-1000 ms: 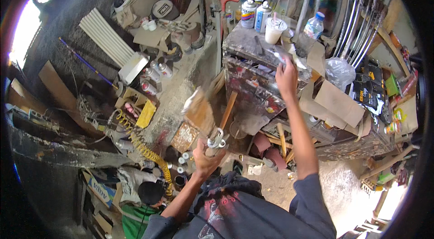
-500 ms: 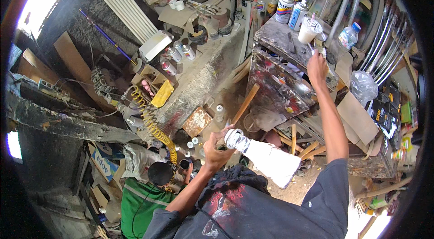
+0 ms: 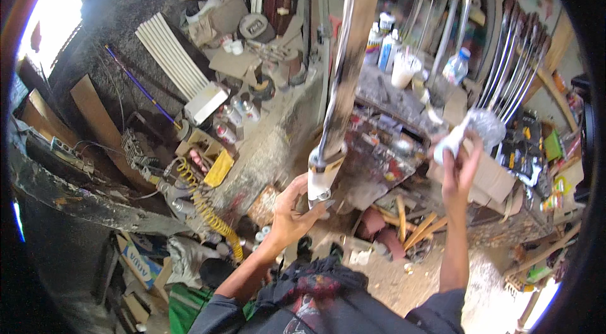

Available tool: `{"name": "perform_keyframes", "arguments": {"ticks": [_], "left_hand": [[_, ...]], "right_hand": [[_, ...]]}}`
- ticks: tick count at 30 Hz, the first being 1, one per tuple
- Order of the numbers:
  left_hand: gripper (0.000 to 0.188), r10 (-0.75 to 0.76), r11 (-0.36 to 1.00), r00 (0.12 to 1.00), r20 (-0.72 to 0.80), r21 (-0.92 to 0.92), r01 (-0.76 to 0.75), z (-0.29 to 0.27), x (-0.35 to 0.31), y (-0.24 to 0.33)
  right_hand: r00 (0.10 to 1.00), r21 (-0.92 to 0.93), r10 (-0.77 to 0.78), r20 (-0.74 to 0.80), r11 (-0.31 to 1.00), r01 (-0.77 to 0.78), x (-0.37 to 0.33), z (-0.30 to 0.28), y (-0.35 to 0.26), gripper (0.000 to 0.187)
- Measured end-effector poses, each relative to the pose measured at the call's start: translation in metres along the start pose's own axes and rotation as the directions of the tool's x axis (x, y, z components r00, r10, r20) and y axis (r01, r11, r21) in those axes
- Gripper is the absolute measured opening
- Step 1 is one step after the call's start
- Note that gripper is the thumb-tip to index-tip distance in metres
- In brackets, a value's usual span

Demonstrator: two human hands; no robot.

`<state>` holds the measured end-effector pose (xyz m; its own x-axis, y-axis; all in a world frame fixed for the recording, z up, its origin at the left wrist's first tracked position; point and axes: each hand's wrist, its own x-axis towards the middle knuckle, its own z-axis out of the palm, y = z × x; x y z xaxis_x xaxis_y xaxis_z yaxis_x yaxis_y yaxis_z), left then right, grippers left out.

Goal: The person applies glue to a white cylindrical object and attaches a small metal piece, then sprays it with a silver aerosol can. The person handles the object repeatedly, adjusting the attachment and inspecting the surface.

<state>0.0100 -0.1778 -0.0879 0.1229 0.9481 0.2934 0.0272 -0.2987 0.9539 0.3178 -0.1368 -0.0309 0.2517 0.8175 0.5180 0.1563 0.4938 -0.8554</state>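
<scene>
My left hand (image 3: 291,211) is closed around the lower end of a white-coated piece (image 3: 323,176), thumb near its bottom. From its top a long wooden stick (image 3: 356,43) rises toward the camera, its sides streaked tan, white and black. To the right, my right hand (image 3: 459,167) is raised, its fingers around a small white thing (image 3: 451,144) with a narrow tip. Motion smears it, so its kind is unclear. Behind that hand lie cardboard (image 3: 480,176) and a clear plastic bag (image 3: 486,125).
A paint-stained bench (image 3: 391,97) holds spray cans (image 3: 388,50), a plastic cup (image 3: 404,69) and a water bottle (image 3: 456,67). Loose wood pieces (image 3: 420,230) lie below. At lower left are a yellow coiled hose (image 3: 211,214) and a person in green (image 3: 189,302).
The white piece and its stick have swung up, with the stick's end coming toward the camera. My right hand has left the bench and come down nearer, carrying the small white thing.
</scene>
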Motion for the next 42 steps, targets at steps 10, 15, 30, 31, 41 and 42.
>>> {"name": "perform_keyframes", "arguments": {"ticks": [10,15,30,31,41,42], "left_hand": [[0.064,0.393,0.827,0.907,0.153,-0.489,-0.276,0.023,0.096,0.117],[0.062,0.399,0.788,0.892,0.213,-0.578,-0.214,0.039,0.114,0.153],[0.063,0.443,0.777,0.590,0.675,-0.617,0.121,0.082,0.131,0.215],[0.063,0.429,0.783,0.589,0.684,-0.608,0.135,0.086,0.129,0.217],[0.054,0.413,0.794,0.517,0.750,-0.575,0.200,0.112,0.112,0.219],[0.054,0.419,0.784,0.521,0.744,-0.586,0.207,0.115,0.110,0.218]], "right_hand": [[1.000,0.348,-0.022,0.001,0.937,0.020,-0.036,-0.005,-0.141,0.047],[0.989,0.254,-0.064,-0.130,0.963,0.096,-0.039,0.008,-0.180,0.038],[0.734,-0.382,-0.541,-0.411,0.833,0.400,-0.096,-0.007,-0.200,0.054],[0.711,-0.424,-0.568,-0.414,0.812,0.401,-0.099,-0.010,-0.199,0.052],[0.715,-0.531,-0.505,-0.485,0.819,0.218,-0.123,-0.013,-0.223,0.051],[0.722,-0.528,-0.498,-0.481,0.822,0.215,-0.123,-0.014,-0.225,0.052]]}}
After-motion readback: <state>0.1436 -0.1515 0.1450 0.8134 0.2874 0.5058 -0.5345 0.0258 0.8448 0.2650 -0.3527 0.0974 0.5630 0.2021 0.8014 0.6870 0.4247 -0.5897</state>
